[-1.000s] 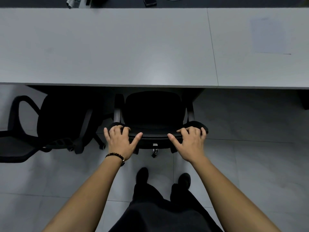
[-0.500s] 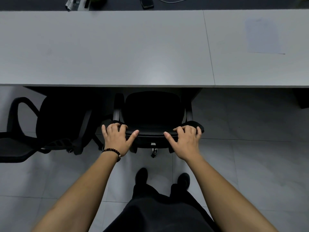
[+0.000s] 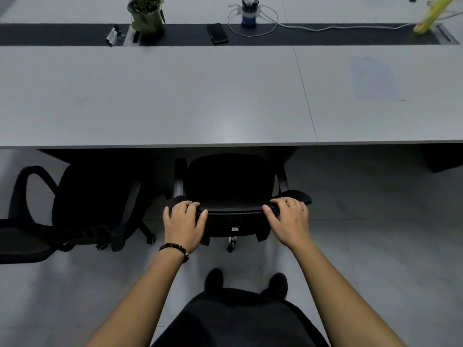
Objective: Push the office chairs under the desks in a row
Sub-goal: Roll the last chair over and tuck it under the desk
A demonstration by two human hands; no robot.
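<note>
1. The grey desk [image 3: 175,96] spans the upper half of the frame from edge to edge. It has a seam right of centre and a dark strip along its far side.
2. The pale tiled floor [image 3: 375,234] takes up the lower half.
3. The left chair [image 3: 95,196], black, stands at middle left, turned at an angle. Its seat is partly in the desk's shadow and one armrest loops out toward the left edge of the frame.
4. The centre chair [image 3: 228,179], black, sits mid-frame facing the desk. The front of its seat is just at the desk's near edge, and its backrest is out over the floor.
5. Dark trousers [image 3: 233,321] and two shoes show at bottom centre.
6. The left hand [image 3: 184,221] grips the left end of the backrest top, fingers curled over it and thumb on the near face. A bead bracelet [image 3: 175,247] is on the wrist.
7. The right hand [image 3: 288,219] grips the right end the same way.
8. On the dark strip at the top stand a potted plant [image 3: 146,13], a phone [image 3: 217,33] and a pen cup [image 3: 249,11].
</note>
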